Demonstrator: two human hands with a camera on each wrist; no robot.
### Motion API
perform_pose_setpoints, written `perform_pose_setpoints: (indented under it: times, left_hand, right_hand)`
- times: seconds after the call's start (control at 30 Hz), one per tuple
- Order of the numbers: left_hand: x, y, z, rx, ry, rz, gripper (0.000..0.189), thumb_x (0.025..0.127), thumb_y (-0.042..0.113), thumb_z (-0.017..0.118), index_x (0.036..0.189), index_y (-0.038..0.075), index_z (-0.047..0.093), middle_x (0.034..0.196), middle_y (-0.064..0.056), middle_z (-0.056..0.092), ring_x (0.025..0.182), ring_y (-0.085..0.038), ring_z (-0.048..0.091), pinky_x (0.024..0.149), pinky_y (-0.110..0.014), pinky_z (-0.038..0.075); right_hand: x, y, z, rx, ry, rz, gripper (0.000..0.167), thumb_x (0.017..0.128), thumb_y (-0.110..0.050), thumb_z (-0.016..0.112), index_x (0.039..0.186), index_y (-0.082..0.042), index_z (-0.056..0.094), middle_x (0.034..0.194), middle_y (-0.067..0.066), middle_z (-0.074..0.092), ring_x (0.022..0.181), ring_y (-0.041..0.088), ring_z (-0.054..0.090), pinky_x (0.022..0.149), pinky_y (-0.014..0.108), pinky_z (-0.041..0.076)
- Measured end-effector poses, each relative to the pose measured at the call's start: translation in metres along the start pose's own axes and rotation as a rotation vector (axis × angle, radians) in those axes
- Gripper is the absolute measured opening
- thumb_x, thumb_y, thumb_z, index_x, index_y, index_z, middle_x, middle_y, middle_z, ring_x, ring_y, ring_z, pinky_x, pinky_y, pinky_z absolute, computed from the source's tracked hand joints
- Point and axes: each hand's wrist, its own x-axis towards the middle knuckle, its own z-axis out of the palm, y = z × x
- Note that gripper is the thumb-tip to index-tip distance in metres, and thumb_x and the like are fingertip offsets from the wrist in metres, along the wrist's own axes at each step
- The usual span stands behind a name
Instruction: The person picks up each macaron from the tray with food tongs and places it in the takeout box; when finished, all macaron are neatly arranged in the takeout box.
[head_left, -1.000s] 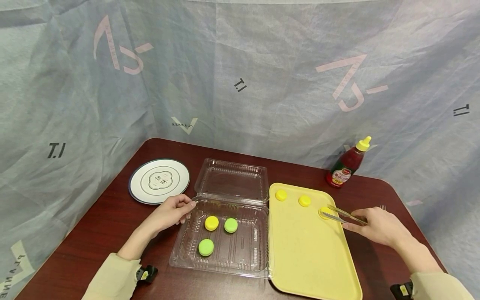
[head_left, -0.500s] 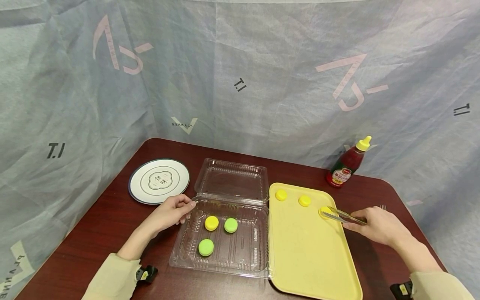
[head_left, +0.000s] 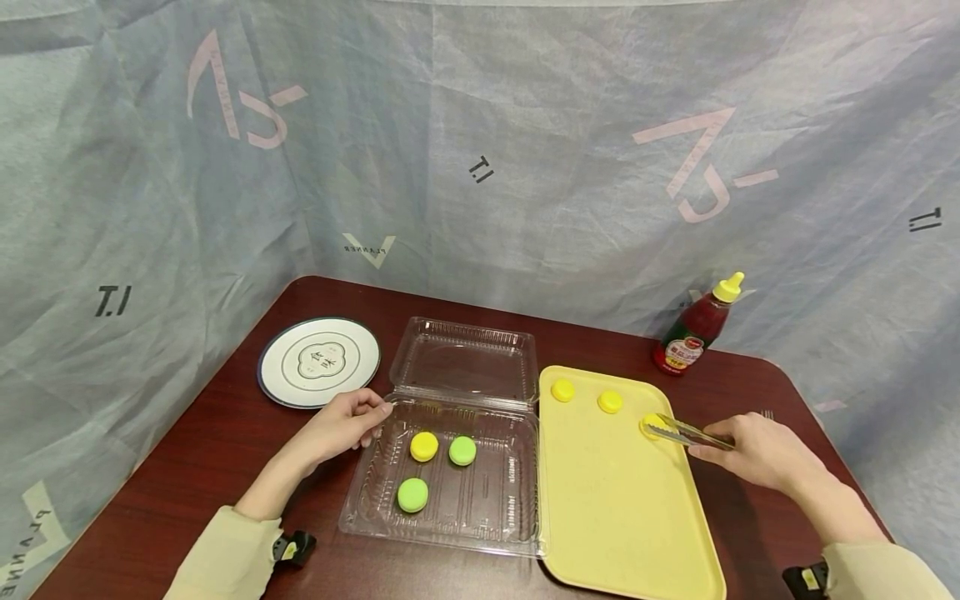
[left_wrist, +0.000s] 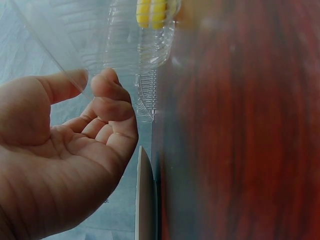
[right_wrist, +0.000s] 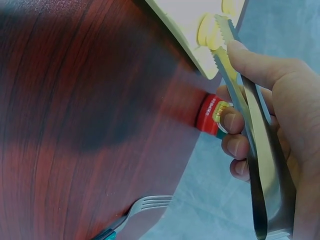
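Observation:
My left hand [head_left: 347,423] pinches the left rim of a clear plastic clamshell box [head_left: 487,533] between thumb and forefinger, as the left wrist view shows. Inside the box sit a yellow macaron [head_left: 423,447] and two green macarons [head_left: 412,495]. With my right hand [head_left: 761,454] I hold metal tongs [right_wrist: 255,130], thumb on one arm and fingers on the other. Their toothed tips lie on either side of a yellow macaron [right_wrist: 206,31] at the right edge of a yellow tray [head_left: 622,517]. Two more yellow macarons [head_left: 609,402] rest along the tray's far side.
A white plate [head_left: 360,346] with a blue rim lies at the far left. Behind the tray's right corner stands a red sauce bottle [head_left: 693,333] with a yellow cap. A fork [right_wrist: 145,202] lies on the dark wooden table [head_left: 225,467] to the right. A grey cloth hangs behind.
The tips of the tongs have drawn slightly closer together around the yellow macaron. My left hand keeps its place on the box rim.

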Motion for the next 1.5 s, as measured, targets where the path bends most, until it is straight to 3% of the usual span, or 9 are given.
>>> perform_pose_setpoints:
  times: [0.27,0.6,0.77,0.93,1.07,1.27,1.5]
  left_hand:
    - [-0.001,0.000,0.000,0.007,-0.002,-0.004,0.029,0.103,0.026,0.058,0.105,-0.002,0.058,0.069,-0.003,0.054,0.062,-0.016,0.051,0.055,-0.027,0.043]
    - [0.000,-0.001,0.000,0.004,0.002,0.010,0.026,0.102,0.023,0.058,0.104,-0.003,0.058,0.069,-0.003,0.055,0.061,-0.016,0.052,0.054,-0.026,0.043]
    - [0.001,-0.001,0.000,0.011,0.009,0.020,0.025,0.103,0.021,0.058,0.103,-0.004,0.059,0.068,-0.003,0.055,0.060,-0.016,0.052,0.054,-0.026,0.043]
    - [0.001,0.000,0.001,0.016,0.015,0.022,0.024,0.103,0.021,0.057,0.102,-0.004,0.059,0.068,-0.003,0.055,0.060,-0.015,0.052,0.053,-0.025,0.043]
    - [0.000,0.000,0.001,0.017,0.015,0.020,0.024,0.103,0.020,0.058,0.102,-0.004,0.059,0.069,-0.004,0.055,0.060,-0.015,0.052,0.054,-0.026,0.043]
    - [0.000,0.000,0.001,0.019,0.020,0.020,0.024,0.102,0.020,0.058,0.102,-0.004,0.059,0.069,-0.003,0.056,0.060,-0.015,0.052,0.054,-0.025,0.044]
    - [0.000,0.001,0.001,0.025,0.021,0.027,0.024,0.102,0.020,0.058,0.103,-0.004,0.059,0.069,-0.003,0.055,0.061,-0.016,0.053,0.054,-0.026,0.044]
  right_hand:
    - [-0.002,0.000,-0.004,-0.011,0.000,-0.015,0.020,0.087,-0.053,0.072,0.083,-0.034,0.069,0.059,-0.015,0.041,0.057,0.005,0.035,0.053,0.029,0.028]
    - [0.000,-0.011,-0.017,-0.028,0.064,-0.084,0.029,0.086,-0.049,0.075,0.068,-0.033,0.058,0.058,-0.016,0.028,0.055,0.002,0.028,0.051,0.025,0.023]
    - [0.002,-0.021,-0.023,-0.037,0.100,-0.122,0.031,0.087,-0.048,0.075,0.067,-0.036,0.054,0.058,-0.018,0.031,0.055,0.000,0.030,0.052,0.025,0.026]
    - [0.003,-0.035,-0.031,-0.028,0.106,-0.140,0.023,0.088,-0.052,0.072,0.073,-0.038,0.061,0.058,-0.018,0.036,0.056,0.000,0.033,0.053,0.026,0.029]
    - [0.004,-0.045,-0.035,-0.029,0.109,-0.160,0.018,0.088,-0.053,0.071,0.086,-0.035,0.072,0.064,-0.021,0.049,0.059,-0.001,0.039,0.055,0.028,0.034]
    - [0.007,-0.060,-0.039,-0.034,0.129,-0.204,0.030,0.088,-0.051,0.072,0.100,-0.024,0.078,0.082,-0.020,0.067,0.065,-0.003,0.049,0.060,0.030,0.044]
    - [0.009,-0.081,-0.044,-0.039,0.136,-0.215,0.043,0.086,-0.053,0.074,0.104,-0.015,0.079,0.086,-0.011,0.073,0.068,0.002,0.055,0.060,0.033,0.045]
